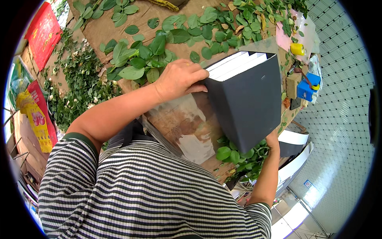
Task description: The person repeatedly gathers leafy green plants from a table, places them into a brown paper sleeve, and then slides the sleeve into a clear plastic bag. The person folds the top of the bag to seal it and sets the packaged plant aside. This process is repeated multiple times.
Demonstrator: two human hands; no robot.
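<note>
A black paper wrap (pixel 247 95), open at its top with folded white layers (pixel 238 66) inside, stands tilted before me. My left hand (pixel 182 77) pinches its upper left edge between thumb and fingers. My right hand (pixel 272 140) is at its lower right side, fingers mostly hidden behind the black sheet. Leafy green stems (pixel 255 159) show below the wrap, beside my right wrist; whether they are joined to it is not visible. A clear plastic sheet (pixel 194 134) lies on the table under and left of the wrap.
Loose leaves (pixel 179 35) cover much of the wooden table (pixel 98 35). White-flowered cuttings (pixel 80 80) heap at the left, near a red sheet (pixel 44 35) and a yellow-red bag (pixel 38 119). At right are a yellow tape roll (pixel 297 49), a blue tape dispenser (pixel 309 86) and a foam block (pixel 291 85).
</note>
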